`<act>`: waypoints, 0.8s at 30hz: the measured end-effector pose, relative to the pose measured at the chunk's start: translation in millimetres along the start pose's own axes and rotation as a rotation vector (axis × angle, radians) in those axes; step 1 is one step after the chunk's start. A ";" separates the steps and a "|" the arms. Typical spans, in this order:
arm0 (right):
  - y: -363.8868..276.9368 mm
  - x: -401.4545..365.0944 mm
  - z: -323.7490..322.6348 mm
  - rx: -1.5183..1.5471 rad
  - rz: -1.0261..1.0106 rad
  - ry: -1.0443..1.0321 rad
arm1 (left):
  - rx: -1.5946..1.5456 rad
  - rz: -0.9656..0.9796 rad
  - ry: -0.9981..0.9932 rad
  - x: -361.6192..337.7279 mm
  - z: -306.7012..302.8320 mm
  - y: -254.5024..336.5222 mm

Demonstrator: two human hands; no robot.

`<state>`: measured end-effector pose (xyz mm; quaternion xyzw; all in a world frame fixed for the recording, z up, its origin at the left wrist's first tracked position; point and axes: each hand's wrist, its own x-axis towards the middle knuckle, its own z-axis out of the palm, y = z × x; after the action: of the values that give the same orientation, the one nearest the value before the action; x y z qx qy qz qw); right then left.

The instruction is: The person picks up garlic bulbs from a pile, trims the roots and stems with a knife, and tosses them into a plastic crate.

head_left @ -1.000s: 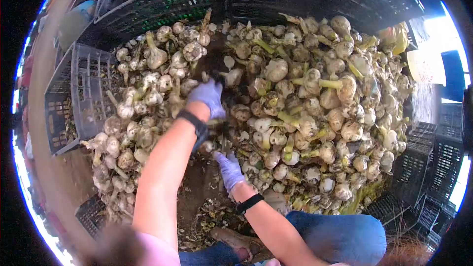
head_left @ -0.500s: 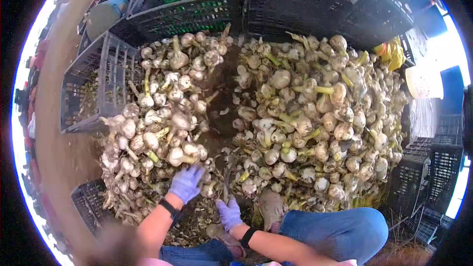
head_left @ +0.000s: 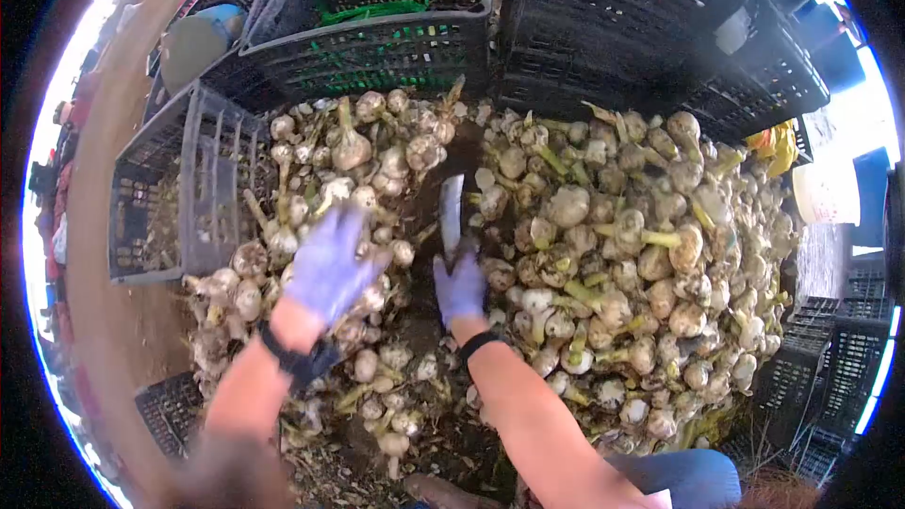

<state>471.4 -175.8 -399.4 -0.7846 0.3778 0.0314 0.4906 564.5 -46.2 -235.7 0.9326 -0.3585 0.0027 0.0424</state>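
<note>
My right hand (head_left: 460, 290), in a purple glove, is closed round a knife (head_left: 452, 209) whose broad blade points away from me. It is over the dark strip of soil between two heaps of garlic bulbs. My left hand (head_left: 330, 262), gloved the same way and blurred by motion, is over the left garlic heap (head_left: 247, 300). Its fingers are apart, and no bulb shows in them. The right garlic heap (head_left: 650, 269) lies beside my right hand, its bulbs soiled and many with short cut stems.
Black plastic crates stand behind the heaps: one with green netting (head_left: 377, 42) and a larger one (head_left: 641, 33). A crate lies on its side (head_left: 193, 179) at left. A white bucket (head_left: 826, 190), yellow bag (head_left: 778, 146) and stacked crates (head_left: 848, 358) are at right.
Both hands have moved forward, away from my body. The knife blade now shows clearly in my right hand. My left hand has moved up over the left heap, and my view has shifted.
</note>
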 end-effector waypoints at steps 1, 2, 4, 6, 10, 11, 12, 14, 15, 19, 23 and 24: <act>3.9 -0.5 -2.0 -0.008 0.009 0.005 | -0.160 -0.118 -0.094 41.4 4.0 2.2; 4.1 -5.8 -6.9 -0.010 -0.020 -0.008 | -0.242 -0.146 -0.094 81.1 10.4 6.0; -2.1 -8.7 -16.4 -0.024 -0.044 -0.022 | -0.175 -0.250 -0.109 148.7 40.9 9.0; -7.5 -9.8 -21.0 -0.004 -0.006 -0.087 | -0.193 -0.179 -0.067 198.4 65.3 4.5; 0.5 -6.5 -11.1 0.077 -0.010 -0.041 | -0.204 -0.276 -0.447 251.0 86.0 6.1; 7.6 -3.1 -5.3 -0.013 -0.022 -0.038 | -0.178 -0.291 -0.495 254.2 89.3 4.9; 11.1 -2.2 -2.1 -0.009 -0.017 -0.044 | -0.174 -0.293 -0.501 254.8 93.9 1.3; 14.9 -2.9 2.3 0.048 -0.161 0.083 | -0.115 -0.204 -0.593 251.3 99.7 -7.2; 24.4 0.8 12.1 0.186 -0.186 0.114 | -0.140 -0.099 -0.413 238.2 115.9 -18.7; 11.0 -3.6 -5.3 0.071 -0.046 0.010 | -0.263 -0.095 -0.554 169.2 99.8 -23.8; 27.0 -1.7 7.5 0.234 -0.320 0.180 | -0.718 -0.142 -0.566 68.8 56.7 3.4; 30.6 -0.6 8.8 0.300 -0.344 0.173 | -0.824 -0.140 -0.511 40.3 63.9 8.3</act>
<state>454.7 -175.6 -426.6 -0.7555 0.2796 -0.1765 0.5656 587.2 -84.4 -297.3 0.8309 -0.2651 -0.3710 0.3189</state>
